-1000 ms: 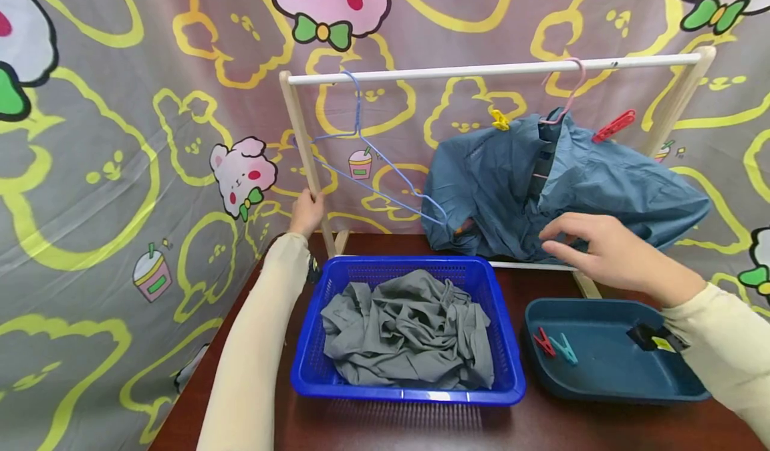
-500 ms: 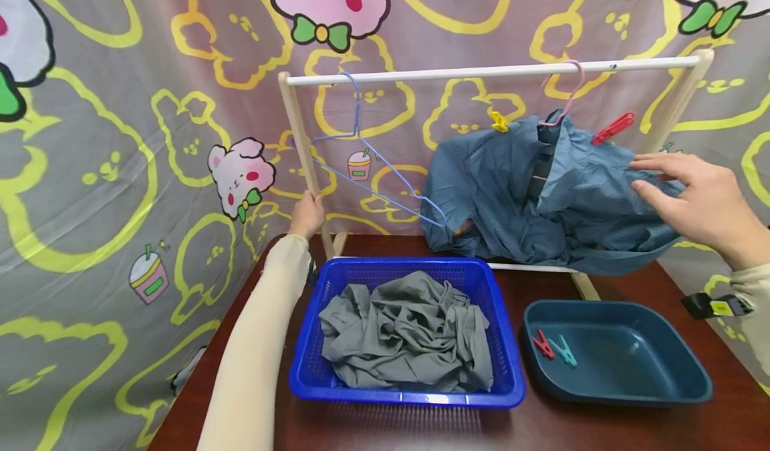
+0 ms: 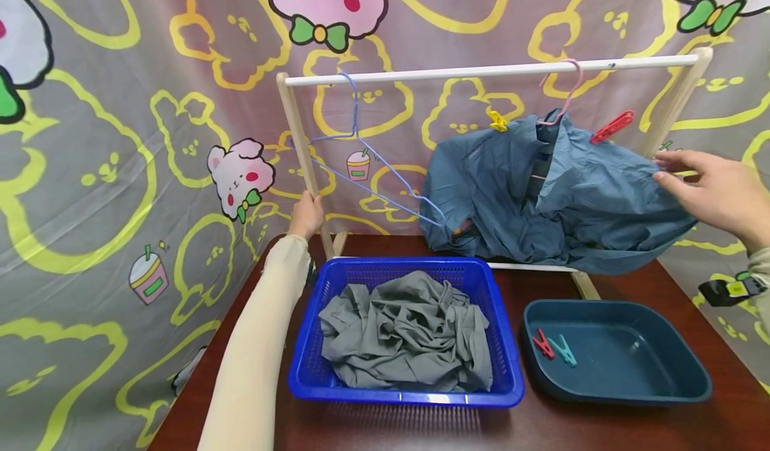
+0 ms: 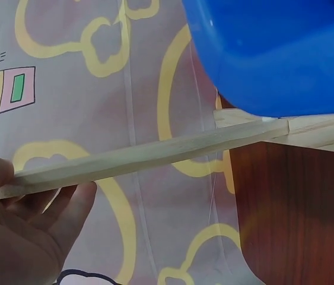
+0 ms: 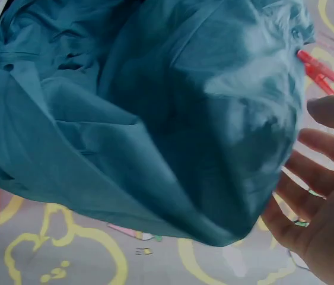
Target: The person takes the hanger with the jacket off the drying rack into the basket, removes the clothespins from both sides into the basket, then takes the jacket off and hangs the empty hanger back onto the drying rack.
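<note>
Blue-grey fabric makes up the garment (image 3: 481,177) that hangs behind and above the blue basket (image 3: 400,397), reaching well past its right side, on a pink hanger (image 3: 574,93) hooked over the white rail (image 3: 451,73) of a rack. A yellow clip (image 3: 498,121) sits on the garment above the basket's right end, and a red clip (image 3: 612,127) sits on it farther to the basket's right. Well right of the basket and higher than it, the right hand (image 3: 718,187) is at the garment's outer end, its fingers loosely spread and the thumb apart from them; the fingertips meet the cloth's edge in view, but whether they press on it I cannot tell. Beyond the basket's far left corner, the left hand (image 3: 307,216) grips the rack's wooden post (image 3: 299,140), thumb on one side, fingers on the other. A blue hanger (image 3: 356,110) hangs from the rail behind the basket. Crumpled grey cloth (image 3: 409,337) lies inside the basket. Just right of the basket, a dark teal tray (image 3: 637,364) holds a red peg (image 3: 543,344) and a turquoise peg (image 3: 563,351) at the end nearest the basket. Under the basket is a red-brown tabletop (image 3: 421,431).
</note>
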The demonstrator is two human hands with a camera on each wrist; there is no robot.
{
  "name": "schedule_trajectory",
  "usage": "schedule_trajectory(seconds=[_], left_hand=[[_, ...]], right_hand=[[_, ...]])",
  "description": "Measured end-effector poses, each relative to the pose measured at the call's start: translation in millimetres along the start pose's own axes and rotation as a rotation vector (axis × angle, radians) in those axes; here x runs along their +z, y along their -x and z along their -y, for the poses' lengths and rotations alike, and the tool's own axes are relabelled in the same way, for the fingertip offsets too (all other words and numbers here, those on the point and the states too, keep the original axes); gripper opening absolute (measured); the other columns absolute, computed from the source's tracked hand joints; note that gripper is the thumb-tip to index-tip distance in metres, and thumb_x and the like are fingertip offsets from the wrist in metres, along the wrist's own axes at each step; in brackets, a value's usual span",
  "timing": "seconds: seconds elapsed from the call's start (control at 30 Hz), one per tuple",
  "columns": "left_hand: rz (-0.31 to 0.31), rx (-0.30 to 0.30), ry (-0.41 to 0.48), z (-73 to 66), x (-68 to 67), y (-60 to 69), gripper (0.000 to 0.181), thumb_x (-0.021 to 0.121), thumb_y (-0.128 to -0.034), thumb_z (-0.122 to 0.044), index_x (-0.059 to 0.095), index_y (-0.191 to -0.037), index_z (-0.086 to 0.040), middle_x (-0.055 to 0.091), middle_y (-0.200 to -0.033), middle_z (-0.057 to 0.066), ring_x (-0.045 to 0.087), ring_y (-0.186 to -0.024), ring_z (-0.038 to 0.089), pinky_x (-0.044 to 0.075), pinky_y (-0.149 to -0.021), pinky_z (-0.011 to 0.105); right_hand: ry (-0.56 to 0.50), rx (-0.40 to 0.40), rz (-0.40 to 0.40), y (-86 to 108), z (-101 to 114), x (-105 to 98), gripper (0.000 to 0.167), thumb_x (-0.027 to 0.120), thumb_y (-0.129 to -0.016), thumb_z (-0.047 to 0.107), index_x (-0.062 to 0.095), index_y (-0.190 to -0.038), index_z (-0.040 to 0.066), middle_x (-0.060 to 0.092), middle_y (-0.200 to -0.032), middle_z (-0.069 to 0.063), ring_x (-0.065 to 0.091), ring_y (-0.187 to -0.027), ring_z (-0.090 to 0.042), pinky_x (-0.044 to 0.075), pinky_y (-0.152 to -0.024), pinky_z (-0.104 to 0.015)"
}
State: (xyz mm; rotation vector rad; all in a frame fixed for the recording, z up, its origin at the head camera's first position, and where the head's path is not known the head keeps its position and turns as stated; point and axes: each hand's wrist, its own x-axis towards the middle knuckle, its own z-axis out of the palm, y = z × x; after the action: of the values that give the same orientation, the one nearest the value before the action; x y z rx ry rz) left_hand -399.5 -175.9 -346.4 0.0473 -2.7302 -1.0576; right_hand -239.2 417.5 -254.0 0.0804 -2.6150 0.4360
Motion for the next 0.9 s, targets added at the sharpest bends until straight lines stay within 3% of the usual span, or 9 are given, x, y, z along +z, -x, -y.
schedule_trajectory(seconds=[0.1, 0.3, 0.43, 0.57, 0.63, 0.7, 0.8, 0.83, 0.9], left_hand=[[0.009, -0.004, -0.001, 2.5, 0.1, 0.9, 0.031, 0.030, -0.1039, -0.028, 0.044, -0.110, -0.001, 0.053, -0.087, 0.017, 0.057, -0.081, 0.032, 0.046, -0.073, 0.043], [0.008, 0.016, -0.023, 3.9, -0.2, 0.7, 0.034, 0.029, -0.1039, -0.031, 0.043, -0.107, -0.001, 0.053, -0.086, 0.016, 0.056, -0.081, 0.032, 0.045, -0.073, 0.043], [0.017, 0.032, -0.020, 3.4, -1.7, 0.4, 0.032, 0.030, -0.1040, -0.030, 0.044, -0.106, 0.000, 0.053, -0.085, 0.016, 0.056, -0.080, 0.032, 0.045, -0.071, 0.043], [0.025, 0.043, -0.027, 2.8, -3.4, 1.0, 0.031, 0.032, -0.1039, -0.028, 0.043, -0.107, 0.001, 0.052, -0.084, 0.017, 0.056, -0.080, 0.034, 0.045, -0.072, 0.044], [0.025, 0.044, -0.026, 2.4, -4.1, 1.4, 0.032, 0.032, -0.1039, -0.028, 0.044, -0.108, 0.001, 0.052, -0.085, 0.017, 0.056, -0.080, 0.033, 0.045, -0.072, 0.043], [0.031, 0.042, -0.020, 2.2, -4.4, 1.7, 0.032, 0.032, -0.1040, -0.028, 0.044, -0.109, 0.001, 0.052, -0.084, 0.017, 0.056, -0.079, 0.033, 0.045, -0.070, 0.043], [0.038, 0.041, -0.016, 2.7, -4.8, 1.9, 0.032, 0.032, -0.1041, -0.028, 0.043, -0.110, 0.001, 0.051, -0.084, 0.016, 0.055, -0.078, 0.031, 0.045, -0.068, 0.041], [0.041, 0.039, -0.016, 3.1, -4.7, 1.8, 0.031, 0.032, -0.1041, -0.028, 0.043, -0.110, 0.000, 0.051, -0.084, 0.016, 0.055, -0.077, 0.031, 0.045, -0.068, 0.041], [0.039, 0.036, -0.015, 3.5, -4.9, 1.8, 0.031, 0.032, -0.1041, -0.028, 0.043, -0.109, 0.000, 0.051, -0.084, 0.016, 0.055, -0.077, 0.031, 0.045, -0.068, 0.041]], right_hand=[[0.004, -0.013, 0.040, -1.2, -7.5, 5.9, 0.046, 0.048, -0.100, 0.023, 0.046, -0.129, -0.012, 0.046, -0.118, -0.042, 0.047, -0.096, -0.059, 0.037, -0.078, -0.067], [-0.023, -0.049, -0.011, -1.6, -12.9, 14.0, 0.030, 0.047, -0.099, 0.014, 0.054, -0.113, -0.011, 0.051, -0.108, -0.040, 0.049, -0.092, -0.052, 0.035, -0.078, -0.060], [-0.059, 0.006, 0.051, -0.8, -10.4, 14.7, 0.031, 0.042, -0.099, 0.015, 0.051, -0.113, -0.011, 0.047, -0.110, -0.041, 0.044, -0.098, -0.053, 0.032, -0.082, -0.062], [-0.084, 0.038, 0.081, 0.2, -8.0, 14.0, 0.033, 0.044, -0.099, 0.018, 0.052, -0.111, -0.011, 0.049, -0.108, -0.039, 0.045, -0.094, -0.048, 0.035, -0.076, -0.056], [-0.107, 0.058, 0.076, 1.3, -10.0, 13.8, 0.034, 0.047, -0.099, 0.021, 0.055, -0.109, -0.010, 0.053, -0.100, -0.035, 0.051, -0.084, -0.030, 0.039, -0.071, -0.042], [-0.139, 0.079, 0.066, 3.1, -13.1, 14.2, 0.037, 0.049, -0.099, 0.026, 0.056, -0.109, -0.009, 0.061, -0.088, -0.016, 0.051, -0.074, -0.013, 0.038, -0.064, -0.029], [-0.182, 0.114, 0.052, 6.0, -16.5, 15.0, 0.040, 0.050, -0.098, 0.031, 0.056, -0.109, -0.007, 0.054, -0.076, 0.009, 0.041, -0.061, 0.006, 0.034, -0.053, -0.017], [-0.189, 0.120, 0.043, 6.5, -16.3, 15.2, 0.041, 0.049, -0.098, 0.031, 0.056, -0.109, -0.007, 0.050, -0.076, 0.014, 0.042, -0.061, 0.005, 0.035, -0.052, -0.017], [-0.197, 0.127, 0.038, 7.0, -14.8, 15.6, 0.042, 0.048, -0.099, 0.031, 0.055, -0.110, -0.008, 0.055, -0.078, 0.005, 0.041, -0.061, 0.006, 0.035, -0.051, -0.016]])
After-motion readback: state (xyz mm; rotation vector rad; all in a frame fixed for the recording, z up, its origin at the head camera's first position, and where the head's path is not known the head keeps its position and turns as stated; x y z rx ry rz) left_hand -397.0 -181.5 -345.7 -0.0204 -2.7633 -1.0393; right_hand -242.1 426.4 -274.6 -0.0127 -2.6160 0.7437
